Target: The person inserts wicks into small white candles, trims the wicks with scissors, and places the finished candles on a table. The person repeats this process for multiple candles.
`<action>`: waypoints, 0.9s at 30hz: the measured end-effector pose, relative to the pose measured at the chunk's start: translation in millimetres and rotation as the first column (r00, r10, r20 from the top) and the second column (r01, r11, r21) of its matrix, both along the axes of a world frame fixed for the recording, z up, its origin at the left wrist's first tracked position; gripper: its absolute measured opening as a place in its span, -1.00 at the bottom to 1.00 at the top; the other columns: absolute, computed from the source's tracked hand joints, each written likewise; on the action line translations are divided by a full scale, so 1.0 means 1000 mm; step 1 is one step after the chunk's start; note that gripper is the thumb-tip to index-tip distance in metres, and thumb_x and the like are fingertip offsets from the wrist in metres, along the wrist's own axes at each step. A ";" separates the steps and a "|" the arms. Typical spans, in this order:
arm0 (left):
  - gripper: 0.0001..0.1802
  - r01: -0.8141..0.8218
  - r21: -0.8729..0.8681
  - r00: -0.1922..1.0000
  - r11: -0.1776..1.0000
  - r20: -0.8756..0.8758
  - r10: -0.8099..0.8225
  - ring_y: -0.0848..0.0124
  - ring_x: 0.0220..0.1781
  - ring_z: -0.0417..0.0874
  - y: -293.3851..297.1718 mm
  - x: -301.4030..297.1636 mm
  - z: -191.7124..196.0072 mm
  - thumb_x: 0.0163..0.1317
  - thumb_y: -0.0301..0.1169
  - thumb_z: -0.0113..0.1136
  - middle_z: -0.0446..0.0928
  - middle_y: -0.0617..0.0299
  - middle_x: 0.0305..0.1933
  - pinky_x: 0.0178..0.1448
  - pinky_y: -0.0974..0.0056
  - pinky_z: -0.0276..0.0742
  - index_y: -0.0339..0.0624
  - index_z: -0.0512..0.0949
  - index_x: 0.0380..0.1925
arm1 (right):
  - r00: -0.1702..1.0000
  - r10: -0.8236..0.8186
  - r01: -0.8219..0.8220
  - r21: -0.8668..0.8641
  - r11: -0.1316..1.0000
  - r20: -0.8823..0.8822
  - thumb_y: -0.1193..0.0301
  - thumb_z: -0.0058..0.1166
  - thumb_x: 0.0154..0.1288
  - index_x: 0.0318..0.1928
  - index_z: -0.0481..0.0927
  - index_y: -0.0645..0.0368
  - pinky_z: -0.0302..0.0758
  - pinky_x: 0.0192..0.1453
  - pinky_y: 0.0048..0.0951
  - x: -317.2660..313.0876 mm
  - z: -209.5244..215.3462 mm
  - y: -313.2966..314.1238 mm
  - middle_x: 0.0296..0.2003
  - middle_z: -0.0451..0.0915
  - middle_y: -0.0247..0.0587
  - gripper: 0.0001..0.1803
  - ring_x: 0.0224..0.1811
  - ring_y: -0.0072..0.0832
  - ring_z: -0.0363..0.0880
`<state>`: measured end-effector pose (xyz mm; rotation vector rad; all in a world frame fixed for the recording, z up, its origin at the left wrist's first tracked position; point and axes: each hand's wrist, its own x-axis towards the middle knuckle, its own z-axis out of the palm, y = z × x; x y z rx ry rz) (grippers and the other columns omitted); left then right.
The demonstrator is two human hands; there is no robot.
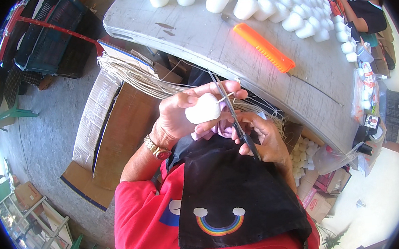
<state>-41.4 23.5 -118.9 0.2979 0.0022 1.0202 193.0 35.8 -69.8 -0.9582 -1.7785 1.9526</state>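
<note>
My left hand (170, 112) holds a white, cup-shaped candle (202, 110) on its side, its fingers wrapped around it. A short pale wick (225, 97) sticks out of the candle toward the right. In my right hand (267, 138) is a pair of scissors (233, 115) with dark handles, blades pointing up and away from me. The blades cross at the wick, between my two hands. Whether they have cut through it, I cannot tell. Lilac cloth (221, 128) shows behind my fingers.
A grey table (192, 31) stands ahead, with many similar white candles (246, 7) and a ridged orange plastic piece (264, 47). Long pale cords (132, 78) lie over an open cardboard box (115, 131) at left. Another person (364, 8) is at far right.
</note>
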 end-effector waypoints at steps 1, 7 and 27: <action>-0.11 0.002 -0.004 1.000 1.000 0.003 -0.002 0.07 0.05 0.57 0.000 0.000 0.001 -0.04 -0.16 0.15 0.18 -0.35 0.33 -0.50 0.40 0.56 -0.47 0.20 0.28 | 1.000 0.002 -0.002 -0.005 1.000 0.017 0.41 0.42 -0.01 0.19 0.44 0.24 0.35 -0.07 -0.52 0.000 0.000 0.000 -0.25 0.56 -0.36 -0.29 -0.19 -0.60 0.49; -0.09 -0.017 -0.061 0.999 0.998 -0.032 0.015 -0.05 0.26 0.42 -0.002 0.000 0.006 -0.03 -0.18 0.14 0.18 -0.36 0.33 -0.52 0.39 0.55 -0.50 0.16 0.30 | 0.998 -0.018 0.017 0.032 0.999 0.056 0.40 0.43 -0.01 0.18 0.45 0.25 0.39 -0.08 -0.53 0.002 -0.001 -0.002 -0.24 0.57 -0.35 -0.30 -0.21 -0.61 0.49; -0.10 -0.024 0.073 0.983 0.997 -0.181 0.037 0.32 -0.66 0.54 0.002 0.011 0.010 -0.04 -0.15 0.17 0.31 -0.34 0.23 0.54 -0.10 -0.06 -0.62 0.25 0.23 | 0.599 -0.672 -0.070 0.865 0.497 0.435 0.52 0.24 0.03 -0.12 0.51 0.17 0.40 0.07 -0.25 0.125 0.076 0.065 -0.20 0.62 -0.19 -0.65 -0.09 -0.24 0.57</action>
